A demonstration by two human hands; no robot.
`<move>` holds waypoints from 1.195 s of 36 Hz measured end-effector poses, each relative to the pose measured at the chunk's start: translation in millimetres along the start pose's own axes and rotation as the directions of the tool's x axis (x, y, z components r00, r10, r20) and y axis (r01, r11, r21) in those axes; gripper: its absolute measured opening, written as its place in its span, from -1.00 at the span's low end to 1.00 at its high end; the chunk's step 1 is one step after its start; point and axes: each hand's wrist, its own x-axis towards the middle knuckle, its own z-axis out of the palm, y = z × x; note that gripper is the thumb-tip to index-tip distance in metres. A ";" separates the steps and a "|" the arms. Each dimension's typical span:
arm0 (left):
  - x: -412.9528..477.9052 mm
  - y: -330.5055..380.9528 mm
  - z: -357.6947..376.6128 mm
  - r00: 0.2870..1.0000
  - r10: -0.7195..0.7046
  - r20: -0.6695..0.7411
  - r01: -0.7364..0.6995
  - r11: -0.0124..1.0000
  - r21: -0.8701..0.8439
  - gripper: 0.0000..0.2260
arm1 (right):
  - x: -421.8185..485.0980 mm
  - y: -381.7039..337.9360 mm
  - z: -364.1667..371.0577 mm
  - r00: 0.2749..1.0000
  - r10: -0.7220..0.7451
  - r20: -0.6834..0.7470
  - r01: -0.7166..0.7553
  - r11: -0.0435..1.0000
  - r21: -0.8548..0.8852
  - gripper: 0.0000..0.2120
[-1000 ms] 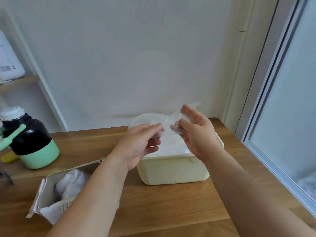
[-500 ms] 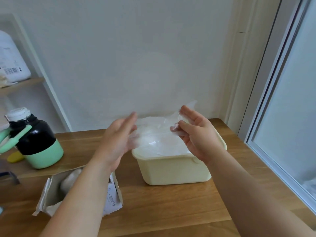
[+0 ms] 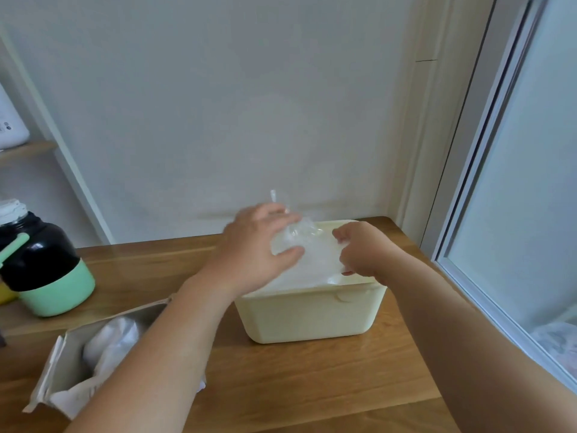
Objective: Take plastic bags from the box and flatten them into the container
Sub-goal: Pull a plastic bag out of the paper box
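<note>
A cream plastic container [image 3: 312, 317] stands on the wooden table against the wall, filled with clear plastic bags [image 3: 312, 264]. My left hand [image 3: 253, 248] is over its left part and grips a bunched piece of clear bag between thumb and fingers; a strip of plastic sticks up above the fingers. My right hand [image 3: 362, 248] is at the container's right front rim with curled fingers pinching the edge of the bag. A torn-open cardboard box [image 3: 62, 364] with white bags [image 3: 112, 342] inside lies at the front left, partly hidden by my left forearm.
A black and mint-green flask [image 3: 40, 264] with a white cap stands at the far left. A shelf with a white jug [image 3: 9, 126] hangs above it. A sliding glass door [image 3: 515, 189] borders the table on the right. The wall is right behind the container.
My left hand moved right from beside the container and took hold of the bag over it. My right hand dropped to the container's rim, and the bag came down onto the pile.
</note>
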 end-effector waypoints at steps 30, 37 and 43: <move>34.3 -22.0 59.7 0.565 -0.324 0.759 -0.079 0.894 0.441 -0.47 | 36.7 13.5 19.8 0.886 0.184 0.426 0.139 0.771 -0.621 -0.45; 29.9 -26.7 41.9 0.695 -0.297 0.655 0.172 0.953 0.249 -0.44 | 25.6 11.9 7.9 0.973 -0.006 0.233 0.126 0.852 -0.508 -0.42; 8.5 -26.2 4.9 0.912 -0.248 0.326 0.229 0.969 0.095 -0.58 | -2.1 -1.1 12.3 0.969 -0.245 -0.037 0.215 0.908 -0.360 -0.58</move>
